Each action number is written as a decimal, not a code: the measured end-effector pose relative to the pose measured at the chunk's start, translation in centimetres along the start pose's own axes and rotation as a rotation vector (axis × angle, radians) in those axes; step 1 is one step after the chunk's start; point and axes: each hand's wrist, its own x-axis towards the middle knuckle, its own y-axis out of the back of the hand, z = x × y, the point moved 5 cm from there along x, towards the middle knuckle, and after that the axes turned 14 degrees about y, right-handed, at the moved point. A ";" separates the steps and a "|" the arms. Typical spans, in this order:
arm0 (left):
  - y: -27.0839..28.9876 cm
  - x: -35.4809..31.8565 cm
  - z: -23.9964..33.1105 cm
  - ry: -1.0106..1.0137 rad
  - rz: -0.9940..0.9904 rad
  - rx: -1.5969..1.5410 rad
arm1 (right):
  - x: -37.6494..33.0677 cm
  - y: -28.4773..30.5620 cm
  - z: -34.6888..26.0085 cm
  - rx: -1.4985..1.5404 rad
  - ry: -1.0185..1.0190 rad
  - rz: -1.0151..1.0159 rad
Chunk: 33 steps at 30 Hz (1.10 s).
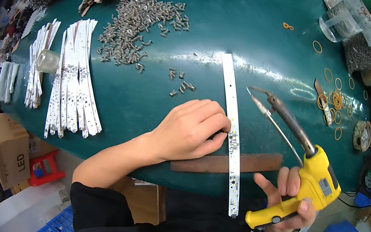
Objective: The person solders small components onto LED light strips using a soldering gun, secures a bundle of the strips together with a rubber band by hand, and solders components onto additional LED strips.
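Note:
My left hand (190, 129) lies palm down on the green table (266, 36), its fingers pressing on a long white LED strip (232, 92) that runs from the table's middle toward me and overhangs the near edge. A brown wooden bar (256, 162) lies under the strip near that edge. My right hand (287, 193) grips a yellow soldering gun (315, 183) by its handle. The dark iron tip (259, 96) points up and left, hovering just right of the strip and apart from it.
A heap of small screws (135, 33) lies at the back left, with a few loose ones (181, 83) near the strip. Fanned white LED strips (77, 82) and a tape roll (48, 61) sit at the left. Rubber bands (336, 101) and plastic bags (361, 32) are at the right.

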 end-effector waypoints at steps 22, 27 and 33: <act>-0.3 -0.3 -0.4 0.131 -0.027 -0.040 | 1.0 1.3 4.4 0.129 -0.021 -0.020; -0.4 -0.4 -0.4 0.142 -0.023 -0.046 | 0.4 1.0 -0.5 -0.264 0.159 0.020; -0.5 -0.3 -0.3 0.101 0.020 -0.029 | -1.5 0.5 -4.0 -0.677 0.150 -0.078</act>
